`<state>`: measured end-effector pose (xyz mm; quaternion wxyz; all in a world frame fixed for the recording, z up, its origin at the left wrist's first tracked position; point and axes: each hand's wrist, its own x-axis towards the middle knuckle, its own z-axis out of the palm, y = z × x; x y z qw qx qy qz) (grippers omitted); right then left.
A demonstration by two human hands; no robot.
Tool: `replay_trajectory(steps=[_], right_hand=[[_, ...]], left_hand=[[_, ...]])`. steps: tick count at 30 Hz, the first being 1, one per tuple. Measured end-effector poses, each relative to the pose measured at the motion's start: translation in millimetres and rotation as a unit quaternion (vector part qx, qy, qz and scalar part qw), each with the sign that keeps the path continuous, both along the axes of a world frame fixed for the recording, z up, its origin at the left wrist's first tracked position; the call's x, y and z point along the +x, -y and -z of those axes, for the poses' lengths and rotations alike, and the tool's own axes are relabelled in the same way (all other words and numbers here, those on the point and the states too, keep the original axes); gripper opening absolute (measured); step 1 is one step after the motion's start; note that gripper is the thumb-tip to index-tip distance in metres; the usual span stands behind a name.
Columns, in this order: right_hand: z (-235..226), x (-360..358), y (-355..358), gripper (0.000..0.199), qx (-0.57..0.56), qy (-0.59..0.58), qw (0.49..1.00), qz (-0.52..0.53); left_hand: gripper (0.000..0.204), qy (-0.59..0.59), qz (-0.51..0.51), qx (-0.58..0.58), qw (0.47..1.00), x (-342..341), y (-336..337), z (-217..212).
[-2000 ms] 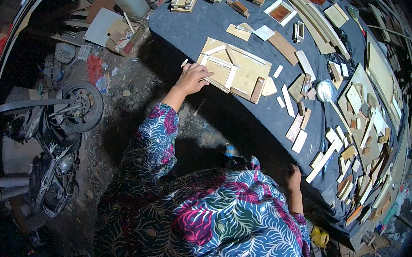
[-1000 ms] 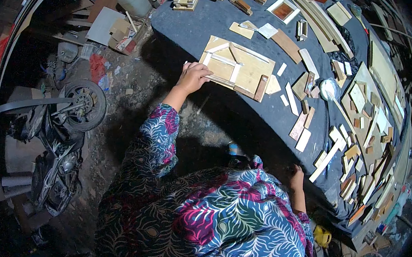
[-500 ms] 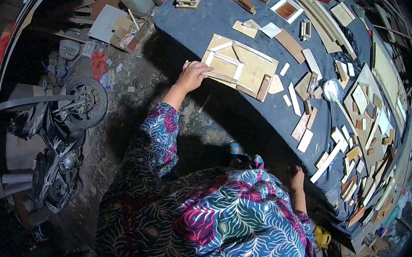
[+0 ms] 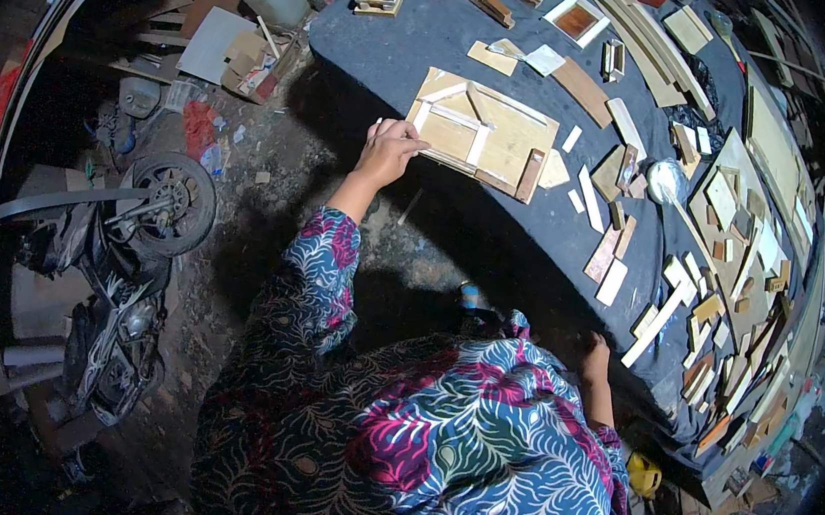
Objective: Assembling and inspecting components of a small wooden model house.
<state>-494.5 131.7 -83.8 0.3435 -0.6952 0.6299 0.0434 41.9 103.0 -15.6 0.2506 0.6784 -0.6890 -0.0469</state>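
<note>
A pale plywood board [image 4: 516, 138] lies at the near left edge of the dark cloth-covered table. Light wood strips are laid on it in a rectangle, with slanted pieces above, and a brown wooden block [image 4: 529, 175] sits at its right end. My left hand [image 4: 389, 152] is at the board's near left corner, its fingers pinched on a thin wooden strip [image 4: 453, 159] along the near edge. Low beside the table's front edge hangs my right hand [image 4: 596, 358], partly in shadow; its fingers are too dark to read.
Loose wood offcuts [image 4: 599, 205] and a silver round-headed object [image 4: 664, 180] lie right of the board. Small wooden frames [image 4: 575, 19] and boxes stand toward the back. Offcuts crowd the table's right end. A motorcycle [image 4: 132, 298] with an exposed wheel is on the floor at left.
My left hand has shifted slightly right along the board's near edge, its fingers drawing closer together over the strip. The right hand has hardly moved.
</note>
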Motion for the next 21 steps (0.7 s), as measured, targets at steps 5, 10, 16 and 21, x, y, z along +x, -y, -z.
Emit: replay_trajectory(steps=[5,10,16,21], right_hand=[[21,-9,-7,0.017,-0.186,0.035,0.98,-0.06],[22,-9,-8,0.017,-0.182,0.04,0.981,-0.056],[23,-10,-10,0.017,-0.177,0.017,0.983,-0.053],[-6,7,0,0.041,0.011,-0.028,0.999,-0.014]], left_hand=[[0.026,0.075,-0.01,-0.03,0.997,-7,-7,5],[0.032,0.124,-0.041,-0.068,0.989,-16,-18,8],[0.03,0.095,-0.059,-0.064,0.992,-19,-17,9],[0.026,0.083,-0.064,-0.062,0.993,-17,-16,13]])
